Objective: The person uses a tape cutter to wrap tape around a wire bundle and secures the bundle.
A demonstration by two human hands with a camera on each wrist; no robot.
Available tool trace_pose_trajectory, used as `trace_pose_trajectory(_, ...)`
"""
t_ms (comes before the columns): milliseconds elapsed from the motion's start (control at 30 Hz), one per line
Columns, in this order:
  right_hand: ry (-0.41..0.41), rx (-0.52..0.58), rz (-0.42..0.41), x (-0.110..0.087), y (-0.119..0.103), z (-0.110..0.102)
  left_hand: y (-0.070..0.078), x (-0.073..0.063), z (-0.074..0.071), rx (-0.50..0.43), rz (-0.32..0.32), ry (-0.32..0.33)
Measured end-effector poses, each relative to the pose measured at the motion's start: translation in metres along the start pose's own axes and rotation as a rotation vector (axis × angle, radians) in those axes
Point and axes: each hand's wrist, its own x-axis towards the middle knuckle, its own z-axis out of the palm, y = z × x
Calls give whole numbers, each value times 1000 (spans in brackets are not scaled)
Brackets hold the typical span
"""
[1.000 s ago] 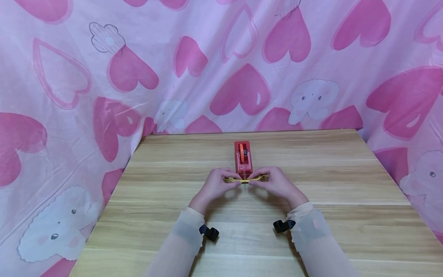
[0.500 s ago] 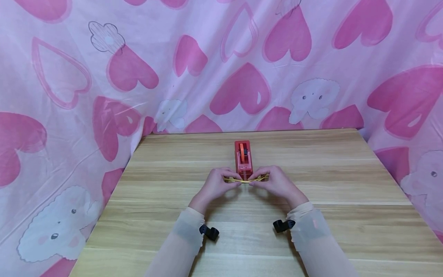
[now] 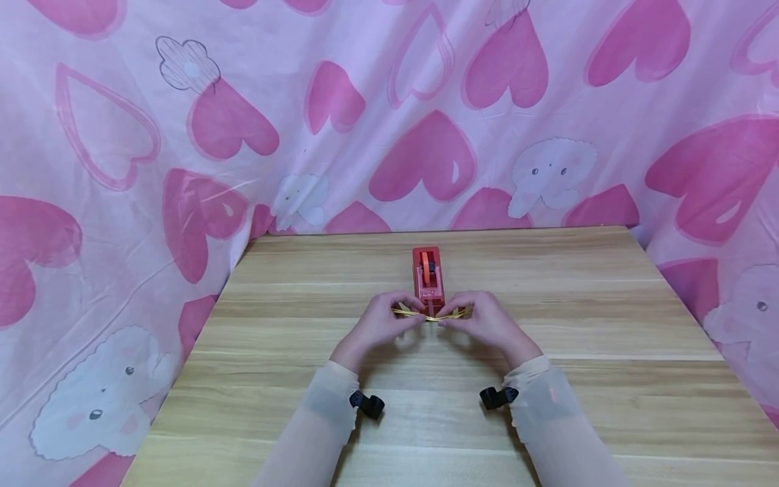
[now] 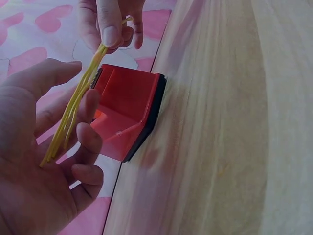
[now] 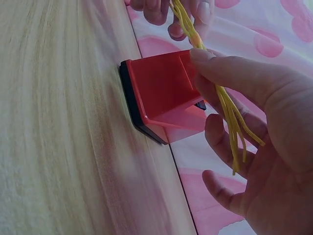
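A bundle of thin yellow strands [image 3: 433, 318] runs sideways between both hands, just in front of the red tape dispenser [image 3: 429, 289]. My right hand [image 3: 487, 325] pinches the bundle between thumb and fingers, near its middle. Loose ends hang over the right palm in the right wrist view. The left hand [image 3: 380, 323] has its thumb lifted off the strands [image 4: 73, 110], which lie across its relaxed, slightly bent fingers. An orange roll [image 3: 425, 268] sits inside the dispenser. A pale strip seems to reach from its front toward the bundle; its end is too small to make out.
The wooden table [image 3: 578, 297] extends around the hands and dispenser. A pink and white heart-patterned cloth [image 3: 341, 162] hangs behind it and at both sides. Each wrist wears a black camera [image 3: 368, 404].
My left fingers have loosened, with the index finger lifting slightly from the thumb. The right hand keeps its pinch, and the dispenser stays in place.
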Motion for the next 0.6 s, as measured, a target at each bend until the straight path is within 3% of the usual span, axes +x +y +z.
trace_pose_trajectory(267,38,-5,-42,-1,2,3,-5,3,1,15,-36,-29)
trace_pose_trajectory(600,71,-51,-23,0,3,2,-2,4,4,9,-49,-8)
